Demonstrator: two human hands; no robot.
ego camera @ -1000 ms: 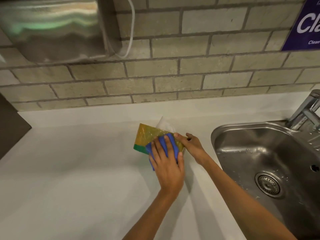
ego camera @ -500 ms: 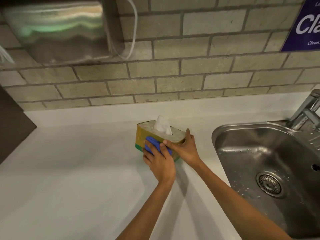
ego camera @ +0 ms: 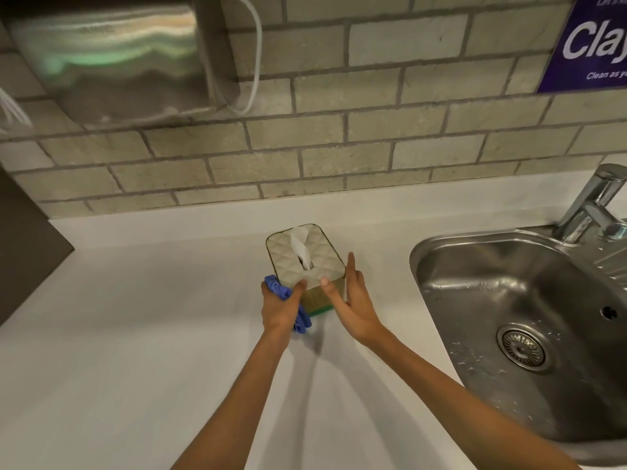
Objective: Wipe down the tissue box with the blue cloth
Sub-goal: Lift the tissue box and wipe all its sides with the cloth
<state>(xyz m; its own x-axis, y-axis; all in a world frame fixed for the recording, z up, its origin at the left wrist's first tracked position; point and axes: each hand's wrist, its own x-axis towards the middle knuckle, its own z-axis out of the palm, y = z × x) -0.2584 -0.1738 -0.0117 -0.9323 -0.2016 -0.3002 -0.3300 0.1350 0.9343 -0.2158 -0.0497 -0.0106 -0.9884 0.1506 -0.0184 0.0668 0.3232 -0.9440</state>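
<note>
The tissue box stands upright on the white counter, its quilted grey top facing up with a white tissue sticking out. Its near side is gold with a green base. My left hand grips the bunched blue cloth against the box's near left corner, thumb on the front edge. My right hand rests flat against the box's right side, fingers straight, thumb touching the front top edge.
A steel sink with a drain lies to the right, its tap at the back. A brick-tiled wall runs behind the counter, with a metal dispenser mounted upper left and a purple sign upper right.
The box went from tilted on its side to standing upright and turned lengthwise. My left hand with the cloth slid from the gold side to the near left corner. My right hand loosened to a flat touch.
</note>
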